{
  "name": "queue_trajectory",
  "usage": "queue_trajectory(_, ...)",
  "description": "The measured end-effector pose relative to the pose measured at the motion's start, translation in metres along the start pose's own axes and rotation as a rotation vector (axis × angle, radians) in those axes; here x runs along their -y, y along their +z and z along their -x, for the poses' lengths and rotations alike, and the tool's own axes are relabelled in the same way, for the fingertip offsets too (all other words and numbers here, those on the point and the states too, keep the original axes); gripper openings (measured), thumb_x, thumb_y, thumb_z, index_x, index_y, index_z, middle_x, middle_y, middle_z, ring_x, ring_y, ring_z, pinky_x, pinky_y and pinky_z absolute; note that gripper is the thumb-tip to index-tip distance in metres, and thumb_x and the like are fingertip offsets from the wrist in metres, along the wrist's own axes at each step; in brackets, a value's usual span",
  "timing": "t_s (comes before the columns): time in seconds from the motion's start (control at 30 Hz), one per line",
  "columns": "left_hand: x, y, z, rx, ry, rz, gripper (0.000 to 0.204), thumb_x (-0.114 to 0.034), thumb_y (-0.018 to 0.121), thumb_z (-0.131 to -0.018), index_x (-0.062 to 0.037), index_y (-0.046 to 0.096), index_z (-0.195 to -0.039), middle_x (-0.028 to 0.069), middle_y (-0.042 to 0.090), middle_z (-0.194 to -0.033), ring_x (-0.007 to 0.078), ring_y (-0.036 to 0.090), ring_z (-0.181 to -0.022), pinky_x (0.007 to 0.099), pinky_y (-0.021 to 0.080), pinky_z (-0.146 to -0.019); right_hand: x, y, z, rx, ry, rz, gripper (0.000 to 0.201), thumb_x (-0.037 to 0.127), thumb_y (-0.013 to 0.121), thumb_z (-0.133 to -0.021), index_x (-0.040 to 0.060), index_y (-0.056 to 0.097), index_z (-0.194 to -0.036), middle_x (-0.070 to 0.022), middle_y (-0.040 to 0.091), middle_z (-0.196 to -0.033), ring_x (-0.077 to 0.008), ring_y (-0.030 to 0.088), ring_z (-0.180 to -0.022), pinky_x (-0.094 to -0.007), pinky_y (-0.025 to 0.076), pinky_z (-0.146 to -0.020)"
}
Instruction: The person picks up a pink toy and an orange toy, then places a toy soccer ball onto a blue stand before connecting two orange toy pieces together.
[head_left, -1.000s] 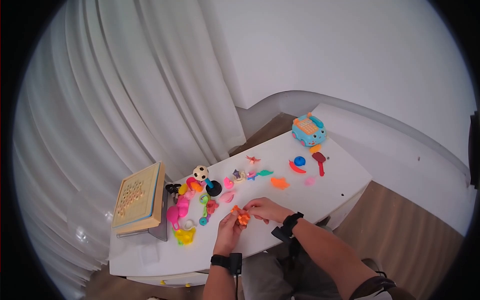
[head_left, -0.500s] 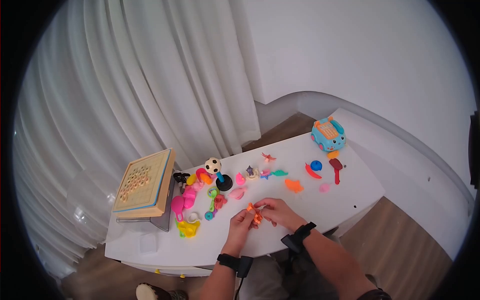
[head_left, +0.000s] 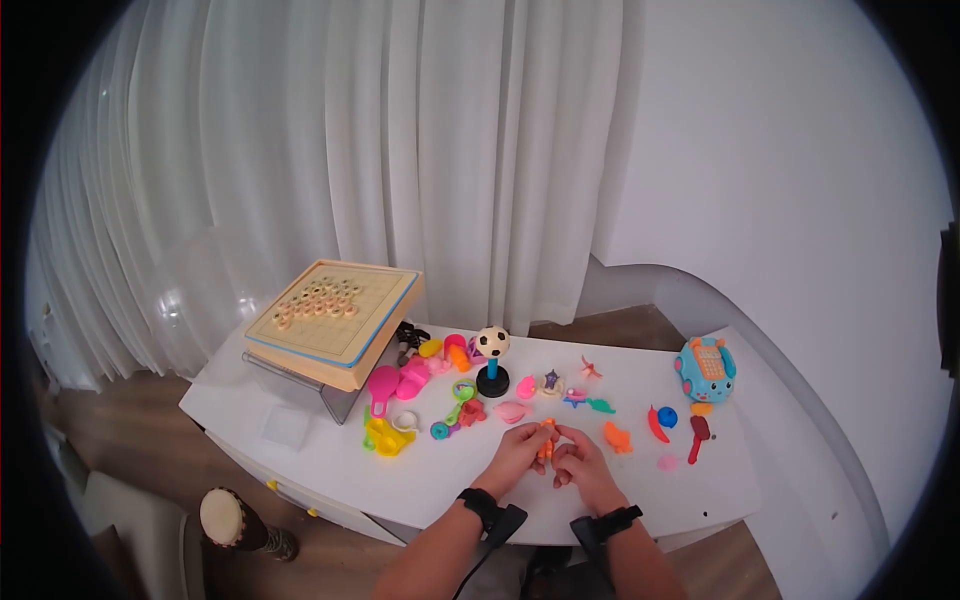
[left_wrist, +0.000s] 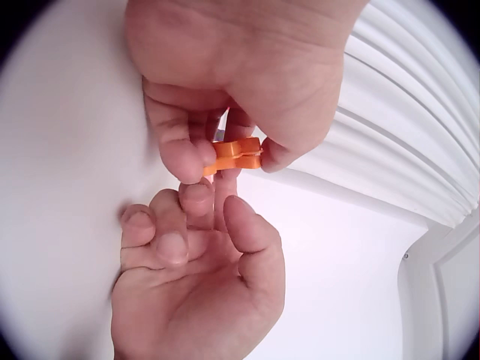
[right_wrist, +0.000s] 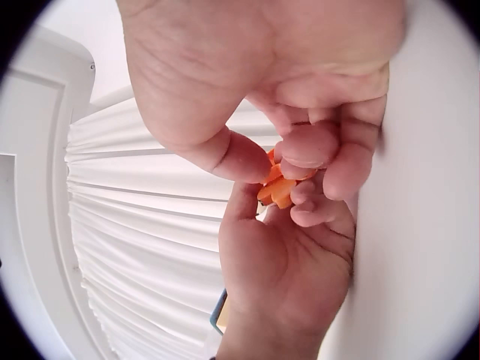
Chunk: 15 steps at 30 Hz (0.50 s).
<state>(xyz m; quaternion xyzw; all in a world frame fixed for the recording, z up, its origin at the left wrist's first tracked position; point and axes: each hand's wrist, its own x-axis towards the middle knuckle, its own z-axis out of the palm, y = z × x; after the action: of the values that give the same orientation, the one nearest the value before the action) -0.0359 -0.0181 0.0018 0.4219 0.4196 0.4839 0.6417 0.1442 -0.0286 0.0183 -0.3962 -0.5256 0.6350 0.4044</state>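
A small orange toy with rounded lobes (head_left: 546, 446) is between my two hands, above the near part of the white table (head_left: 660, 510). My left hand (head_left: 515, 458) pinches it between thumb and fingers; in the left wrist view the orange toy (left_wrist: 238, 153) appears edge-on, with a thin split along its side. My right hand (head_left: 590, 474) meets it from the other side with curled fingers. In the right wrist view, the right thumb and forefinger close around the upper part of the orange toy (right_wrist: 280, 190), hiding some of it.
Left of the hands are a pink toy (head_left: 513, 411), a yellow toy (head_left: 388, 440) and a football on a stand (head_left: 493, 342). A chess board (head_left: 340, 310) with pieces rests on a wire rack. To the right lie an orange toy (head_left: 617, 437), a red mallet (head_left: 698, 440) and a toy phone (head_left: 706, 370).
The head view has swung left and up, bringing the drum on the floor into full sight. Both hands stay together at the orange toy, the right hand's fingers now more curled.
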Motion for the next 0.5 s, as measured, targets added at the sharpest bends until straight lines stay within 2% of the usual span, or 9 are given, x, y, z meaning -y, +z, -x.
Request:
queue_trajectory(0.07,0.003,-0.001,0.0,-0.021,0.005,0.061,0.038,-0.038,0.057,-0.11,-0.0026,0.07,-0.113,0.0047,0.068,-0.092,0.0121,0.063,-0.071,0.0279,0.055,-0.062,0.005,0.0,-0.007,-0.004,0.002,0.034,0.058,0.005,0.059,-0.094,0.0032,0.049,-0.151,-0.0048,0.061,-0.092,-0.0108,0.056,-0.068,-0.0298,0.056,-0.064)
queue_trajectory(0.33,0.008,-0.007,-0.003,-0.019,-0.029,0.14,0.036,-0.035,0.057,-0.11,-0.0007,0.068,-0.117,0.0087,0.07,-0.096,0.0168,0.066,-0.071,0.03,0.057,-0.06,-0.001,-0.009,-0.034,-0.016,-0.022,-0.064,0.056,0.005,0.061,-0.094,0.005,0.054,-0.15,-0.0063,0.062,-0.107,-0.0105,0.061,-0.078,-0.0278,0.057,-0.071)
queue_trajectory(0.4,-0.001,-0.005,0.0,-0.002,-0.046,0.119,0.034,-0.03,0.055,-0.109,0.0006,0.067,-0.118,0.011,0.072,-0.099,0.0189,0.069,-0.072,0.0312,0.058,-0.059,-0.013,-0.003,-0.028,-0.043,-0.232,0.158,0.056,0.004,0.067,-0.093,0.0035,0.056,-0.148,-0.0061,0.063,-0.112,-0.0105,0.062,-0.081,-0.0268,0.056,-0.074)
queue_trajectory(0.43,-0.002,-0.005,0.0,0.001,-0.036,0.119,0.034,-0.029,0.054,-0.109,0.0006,0.067,-0.118,0.0108,0.072,-0.098,0.0189,0.069,-0.072,0.0313,0.058,-0.058,-0.016,-0.002,-0.027,-0.077,-0.221,0.133,0.056,0.004,0.067,-0.093,0.0035,0.056,-0.148,-0.0061,0.063,-0.112,-0.0105,0.062,-0.081,-0.0268,0.056,-0.074)
queue_trajectory(0.5,-0.002,-0.006,0.001,0.007,-0.037,0.099,0.033,-0.029,0.052,-0.11,0.0002,0.066,-0.117,0.0101,0.071,-0.097,0.0172,0.068,-0.07,0.0313,0.058,-0.057,-0.021,0.0,-0.026,-0.048,-0.341,0.307,0.057,0.009,0.072,-0.092,0.0056,0.057,-0.147,-0.0128,0.064,-0.119,-0.0148,0.069,-0.089,-0.0298,0.059,-0.079)
